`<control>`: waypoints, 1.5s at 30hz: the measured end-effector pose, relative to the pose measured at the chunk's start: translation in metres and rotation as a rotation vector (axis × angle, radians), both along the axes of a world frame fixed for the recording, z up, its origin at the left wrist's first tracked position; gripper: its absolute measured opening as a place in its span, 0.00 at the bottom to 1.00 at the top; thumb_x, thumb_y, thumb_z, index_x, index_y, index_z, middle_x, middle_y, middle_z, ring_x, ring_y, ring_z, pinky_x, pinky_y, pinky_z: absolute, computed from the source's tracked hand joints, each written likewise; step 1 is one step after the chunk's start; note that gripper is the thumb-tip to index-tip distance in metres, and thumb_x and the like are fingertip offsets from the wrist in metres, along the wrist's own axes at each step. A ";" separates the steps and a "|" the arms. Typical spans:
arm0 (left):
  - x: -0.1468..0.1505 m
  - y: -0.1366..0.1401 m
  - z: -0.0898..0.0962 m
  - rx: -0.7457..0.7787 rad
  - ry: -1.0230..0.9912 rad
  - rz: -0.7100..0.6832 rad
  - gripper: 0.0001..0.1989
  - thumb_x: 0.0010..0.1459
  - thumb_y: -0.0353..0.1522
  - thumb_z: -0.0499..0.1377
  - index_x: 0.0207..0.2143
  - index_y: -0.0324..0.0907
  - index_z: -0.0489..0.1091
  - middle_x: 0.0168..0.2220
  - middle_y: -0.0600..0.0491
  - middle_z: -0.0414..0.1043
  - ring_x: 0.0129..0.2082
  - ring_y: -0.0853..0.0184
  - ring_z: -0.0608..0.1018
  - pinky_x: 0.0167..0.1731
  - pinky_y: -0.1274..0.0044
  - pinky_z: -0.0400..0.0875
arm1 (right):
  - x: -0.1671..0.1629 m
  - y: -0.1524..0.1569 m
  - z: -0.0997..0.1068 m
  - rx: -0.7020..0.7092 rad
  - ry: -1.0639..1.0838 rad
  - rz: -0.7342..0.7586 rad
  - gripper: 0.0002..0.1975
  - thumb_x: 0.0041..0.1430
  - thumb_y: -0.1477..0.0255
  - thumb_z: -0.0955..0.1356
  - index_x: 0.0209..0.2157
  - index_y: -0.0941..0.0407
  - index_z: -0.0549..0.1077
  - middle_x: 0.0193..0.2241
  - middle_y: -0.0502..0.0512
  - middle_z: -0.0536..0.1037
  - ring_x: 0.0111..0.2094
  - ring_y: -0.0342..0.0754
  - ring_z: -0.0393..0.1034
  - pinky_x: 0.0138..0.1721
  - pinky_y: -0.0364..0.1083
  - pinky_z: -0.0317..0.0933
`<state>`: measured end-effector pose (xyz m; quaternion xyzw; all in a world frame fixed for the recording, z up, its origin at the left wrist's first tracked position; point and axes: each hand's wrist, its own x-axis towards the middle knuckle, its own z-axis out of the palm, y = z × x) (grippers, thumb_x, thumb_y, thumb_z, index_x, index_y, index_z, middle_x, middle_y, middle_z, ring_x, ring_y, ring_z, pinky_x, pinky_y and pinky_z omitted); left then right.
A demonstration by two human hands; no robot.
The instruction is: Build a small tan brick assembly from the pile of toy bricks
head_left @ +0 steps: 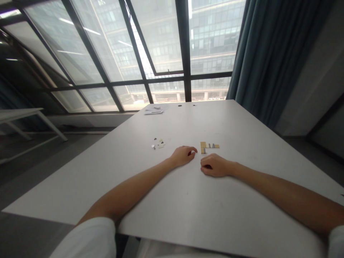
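A small group of tan and grey rectangular pieces (203, 144) lies flat on the white table (172, 125), forming an angled outline. Just left of them rests my left hand (184, 156), its fingers loosely bent and a gap showing between fingertips and thumb; I see nothing in it. My right hand (215, 165) lies on the tabletop on the near side of the pieces, its fingers curled in. Whether it holds anything small is hidden from view. Farther left are several loose tiny parts, among them a shiny silver one (153, 146) and a pale yellow one (161, 146).
Papers (154, 111) lie at the table's far left corner. A dark round object (180, 105) and a tiny dark item (194, 105) sit near the far edge. Beyond are windows (161, 39), with a blue curtain (258, 64) on the right and another table (21, 114) at left.
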<state>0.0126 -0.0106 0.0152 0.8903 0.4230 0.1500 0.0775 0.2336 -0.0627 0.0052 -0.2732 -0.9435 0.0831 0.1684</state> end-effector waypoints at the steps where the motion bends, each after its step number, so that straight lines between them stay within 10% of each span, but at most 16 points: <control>1: 0.000 0.000 0.000 -0.001 0.002 0.001 0.14 0.61 0.34 0.54 0.46 0.49 0.77 0.29 0.56 0.77 0.31 0.67 0.76 0.37 0.77 0.68 | 0.000 0.000 0.000 -0.001 0.000 -0.001 0.13 0.60 0.73 0.63 0.21 0.56 0.66 0.22 0.49 0.71 0.24 0.42 0.59 0.31 0.42 0.51; 38: -0.002 0.003 -0.005 -0.006 0.017 -0.017 0.16 0.62 0.35 0.53 0.48 0.49 0.76 0.33 0.54 0.78 0.34 0.66 0.76 0.38 0.77 0.67 | 0.000 0.002 -0.002 0.006 0.003 0.015 0.13 0.59 0.73 0.64 0.21 0.56 0.63 0.21 0.49 0.70 0.24 0.41 0.57 0.30 0.42 0.50; 45: -0.012 0.014 0.016 -0.185 0.071 -0.170 0.17 0.61 0.38 0.56 0.51 0.47 0.76 0.31 0.54 0.76 0.29 0.69 0.74 0.33 0.78 0.65 | 0.001 0.003 -0.004 0.005 0.011 0.022 0.13 0.60 0.73 0.64 0.21 0.56 0.63 0.21 0.49 0.69 0.24 0.41 0.57 0.30 0.42 0.50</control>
